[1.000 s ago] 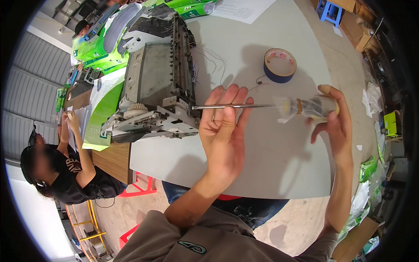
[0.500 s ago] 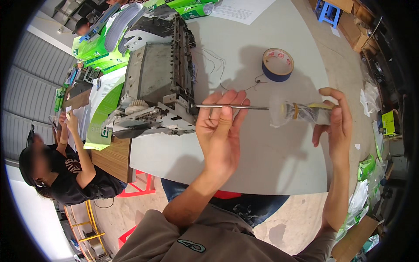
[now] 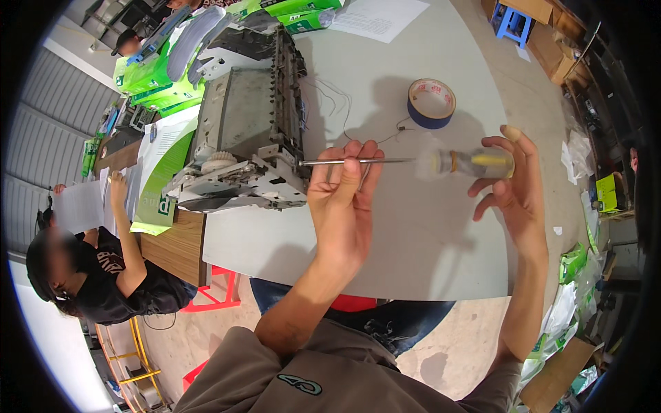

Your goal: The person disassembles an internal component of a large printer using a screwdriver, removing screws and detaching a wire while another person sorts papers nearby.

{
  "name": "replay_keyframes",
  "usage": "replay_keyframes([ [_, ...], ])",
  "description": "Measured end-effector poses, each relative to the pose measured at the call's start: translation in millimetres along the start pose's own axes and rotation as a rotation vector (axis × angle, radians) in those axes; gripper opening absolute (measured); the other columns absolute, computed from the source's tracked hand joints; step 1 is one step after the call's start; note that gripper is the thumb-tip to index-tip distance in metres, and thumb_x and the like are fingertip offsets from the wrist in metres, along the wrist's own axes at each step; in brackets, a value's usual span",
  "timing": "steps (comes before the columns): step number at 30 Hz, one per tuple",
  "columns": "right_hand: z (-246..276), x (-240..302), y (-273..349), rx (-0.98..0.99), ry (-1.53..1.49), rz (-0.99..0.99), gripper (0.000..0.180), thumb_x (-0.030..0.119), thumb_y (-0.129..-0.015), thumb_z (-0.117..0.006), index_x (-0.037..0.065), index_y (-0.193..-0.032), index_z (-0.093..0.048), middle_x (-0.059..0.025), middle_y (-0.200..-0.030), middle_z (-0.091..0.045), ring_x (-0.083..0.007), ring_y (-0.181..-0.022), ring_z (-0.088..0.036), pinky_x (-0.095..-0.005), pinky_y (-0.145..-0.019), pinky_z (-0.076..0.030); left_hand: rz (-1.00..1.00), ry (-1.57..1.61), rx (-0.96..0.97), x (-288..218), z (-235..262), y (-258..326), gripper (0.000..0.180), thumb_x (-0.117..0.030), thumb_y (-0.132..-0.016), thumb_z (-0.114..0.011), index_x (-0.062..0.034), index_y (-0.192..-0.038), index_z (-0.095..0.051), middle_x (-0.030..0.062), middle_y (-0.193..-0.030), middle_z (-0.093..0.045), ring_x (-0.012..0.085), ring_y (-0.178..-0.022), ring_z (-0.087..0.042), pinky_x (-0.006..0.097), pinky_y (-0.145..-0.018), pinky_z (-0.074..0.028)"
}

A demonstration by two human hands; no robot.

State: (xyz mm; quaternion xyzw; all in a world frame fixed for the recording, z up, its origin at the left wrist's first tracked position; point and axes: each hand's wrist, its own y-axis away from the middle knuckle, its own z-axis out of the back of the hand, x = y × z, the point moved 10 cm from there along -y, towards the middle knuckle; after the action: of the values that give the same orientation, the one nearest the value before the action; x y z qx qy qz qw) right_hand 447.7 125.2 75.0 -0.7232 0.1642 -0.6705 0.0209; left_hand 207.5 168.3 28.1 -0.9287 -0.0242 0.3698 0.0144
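Note:
A long screwdriver (image 3: 475, 164) lies level across the view, its yellow and dark handle in clear plastic and blurred by motion. Its steel shaft runs left to the lower right corner of a stripped printer unit (image 3: 241, 117) with a white gear and metal side plates. My left hand (image 3: 344, 220) pinches the shaft between thumb and fingers, close to the unit. At the handle's end, my right hand (image 3: 520, 196) has its fingers spread and bent around it, not gripped; whether a fingertip touches is hard to see.
Behind the shaft, a blue tape roll (image 3: 432, 103) and thin loose wires (image 3: 348, 110) lie on the grey table (image 3: 413, 255). Green paper packs (image 3: 151, 76) are stacked at far left. A co-worker (image 3: 103, 268) holds papers at left. A blue stool (image 3: 513, 23) stands far right.
My right hand's fingers have come off the screwdriver handle and spread apart. The handle has become blurred, as if turning. My left hand keeps its pinch on the shaft. The co-worker has raised a sheet.

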Motion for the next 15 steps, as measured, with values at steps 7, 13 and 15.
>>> replay_keyframes([
  [7, 14.7, -24.3, 4.2, 0.091, 0.058, -0.344, 0.042, 0.025, -0.102, -0.057, 0.007, -0.138, -0.047, -0.0189, -0.128, -0.051, -0.0168, -0.072, -0.064, -0.0265, -0.051, -0.054, 0.069, 0.058, -0.104, 3.4, 0.9, 3.3, 0.023, -0.016, -0.096, -0.066, -0.0074, -0.114, -0.056, 0.0019, -0.113, -0.063, 0.0201, -0.12, -0.059, 0.036, -0.11, -0.048],
  [13, 2.7, 22.9, 3.0, -0.012, 0.127, 0.32, 0.045, 0.025, -0.1, -0.061, 0.006, -0.139, -0.049, -0.0116, -0.118, -0.059, -0.0132, -0.075, -0.063, -0.0248, -0.053, -0.053, 0.085, 0.071, -0.025, 9.2, 9.8, 2.2, 0.027, -0.016, -0.097, -0.064, -0.0085, -0.121, -0.055, 0.0018, -0.12, -0.06, 0.0189, -0.125, -0.055, 0.037, -0.112, -0.046],
  [15, 8.0, 19.4, 3.8, -0.019, 0.099, 0.221, 0.044, 0.024, -0.1, -0.061, 0.006, -0.139, -0.049, -0.0107, -0.117, -0.059, -0.0134, -0.075, -0.063, -0.0249, -0.053, -0.053, 0.107, 0.106, -0.037, 11.8, 13.1, 2.6, 0.03, -0.013, -0.098, -0.062, -0.0076, -0.126, -0.052, 0.0028, -0.123, -0.059, 0.0194, -0.127, -0.054, 0.039, -0.114, -0.043],
])
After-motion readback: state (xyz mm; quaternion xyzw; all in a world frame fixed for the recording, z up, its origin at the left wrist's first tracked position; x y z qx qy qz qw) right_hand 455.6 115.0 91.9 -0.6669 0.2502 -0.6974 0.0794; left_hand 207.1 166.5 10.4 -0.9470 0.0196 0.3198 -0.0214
